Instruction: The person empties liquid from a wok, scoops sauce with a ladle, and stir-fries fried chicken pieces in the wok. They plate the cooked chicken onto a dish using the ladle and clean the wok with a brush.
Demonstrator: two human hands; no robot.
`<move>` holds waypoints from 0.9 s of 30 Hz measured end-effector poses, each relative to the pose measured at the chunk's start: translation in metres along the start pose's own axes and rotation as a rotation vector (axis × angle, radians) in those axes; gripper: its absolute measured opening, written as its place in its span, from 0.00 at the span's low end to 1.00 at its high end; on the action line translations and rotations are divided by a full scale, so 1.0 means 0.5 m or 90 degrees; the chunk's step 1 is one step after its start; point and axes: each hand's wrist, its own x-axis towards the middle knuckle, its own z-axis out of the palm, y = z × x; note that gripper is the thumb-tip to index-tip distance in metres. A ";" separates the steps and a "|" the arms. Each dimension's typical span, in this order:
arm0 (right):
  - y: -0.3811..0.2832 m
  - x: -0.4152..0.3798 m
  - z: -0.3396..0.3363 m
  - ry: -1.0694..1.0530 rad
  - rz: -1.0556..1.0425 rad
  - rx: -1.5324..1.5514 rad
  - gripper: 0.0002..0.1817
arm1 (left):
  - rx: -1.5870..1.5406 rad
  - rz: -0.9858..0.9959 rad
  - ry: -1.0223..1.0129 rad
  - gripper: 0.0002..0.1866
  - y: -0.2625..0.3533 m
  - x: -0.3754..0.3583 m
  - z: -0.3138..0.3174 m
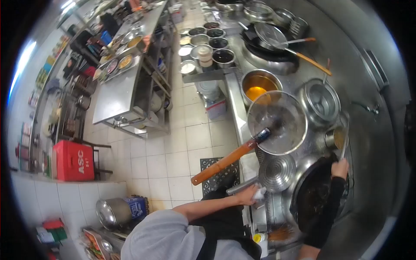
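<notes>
My left hand [248, 195] is closed on a white cloth [259, 193] at the front edge of the stove. A grey metal handle [237, 187] lies right beside it, and a perforated metal strainer [277, 173] rests just beyond. My right hand [340, 168] grips the long metal handle of a ladle [345, 141], above the far rim of a black wok [310, 195]. The ladle's far end is by a small pot [335, 138] with yellowish contents; its bowl is hard to make out. My right forearm hides part of the wok.
A wire-mesh strainer [286, 136] with a wooden handle [223, 163] sticks out past the stove edge. Beyond are a pot of amber liquid [261, 83], a metal pot [320, 102] and several seasoning containers [223, 56]. A steel table [117, 97] stands left across the tiled aisle.
</notes>
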 end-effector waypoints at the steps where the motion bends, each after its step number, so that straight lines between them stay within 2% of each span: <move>1: -0.017 0.012 -0.004 -0.013 -0.005 0.100 0.18 | 0.035 -0.009 -0.026 0.35 -0.010 0.005 0.008; 2: -0.070 0.003 -0.044 -0.062 -0.007 0.192 0.19 | -0.100 0.046 -0.039 0.32 -0.011 0.008 -0.011; 3: -0.090 0.018 -0.032 -0.050 -0.036 0.252 0.19 | -0.072 -0.055 -0.056 0.30 0.022 0.002 -0.038; 4: -0.111 0.034 -0.020 -0.040 -0.066 0.312 0.20 | -0.077 -0.098 -0.152 0.27 0.078 0.006 -0.099; 5: -0.121 0.077 0.035 0.015 -0.067 0.224 0.19 | -0.144 -0.132 -0.181 0.25 0.047 -0.007 -0.070; 6: -0.154 0.094 0.044 0.045 -0.069 0.236 0.18 | -0.206 -0.146 -0.244 0.24 0.064 -0.018 -0.092; 7: -0.188 0.111 0.035 -0.053 0.006 0.319 0.17 | -0.280 -0.250 -0.314 0.22 0.052 -0.035 -0.088; 8: -0.223 0.104 -0.016 -0.157 0.071 0.409 0.18 | -0.323 -0.271 -0.371 0.22 0.029 -0.053 -0.082; 10: -0.221 0.236 0.196 -0.099 0.118 0.530 0.13 | -0.410 -0.338 -0.436 0.22 0.024 -0.084 -0.099; 11: -0.219 0.235 0.190 -0.201 0.112 0.704 0.12 | -0.459 -0.379 -0.442 0.21 0.041 -0.095 -0.124; 13: -0.194 0.221 0.166 -0.441 0.078 1.044 0.12 | -0.490 -0.383 -0.454 0.21 0.056 -0.117 -0.147; 14: -0.166 0.241 0.250 -0.374 0.052 1.097 0.13 | -0.478 -0.387 -0.500 0.21 0.062 -0.124 -0.156; 15: -0.140 0.250 0.337 -0.332 -0.018 1.264 0.13 | -0.467 -0.390 -0.525 0.21 0.065 -0.124 -0.171; 17: -0.131 0.188 0.249 -0.381 0.090 1.307 0.13 | -0.390 -0.283 -0.490 0.21 0.097 -0.118 -0.204; 20: -0.090 0.077 0.139 -0.428 0.234 1.357 0.18 | -0.482 -0.213 -0.505 0.22 0.025 -0.124 -0.122; 21: -0.141 0.029 0.079 -0.227 0.391 1.367 0.16 | -0.476 -0.178 -0.515 0.23 0.027 -0.115 -0.117; 23: -0.033 -0.001 0.108 -0.638 0.255 1.673 0.23 | -0.396 -0.144 -0.572 0.25 0.043 -0.090 -0.120; 24: -0.027 -0.046 0.073 -0.650 0.292 1.713 0.23 | -0.377 -0.148 -0.637 0.24 0.085 -0.070 -0.163; 27: -0.008 -0.179 -0.030 -0.687 0.360 1.726 0.20 | -0.347 -0.114 -0.691 0.22 0.067 -0.062 -0.117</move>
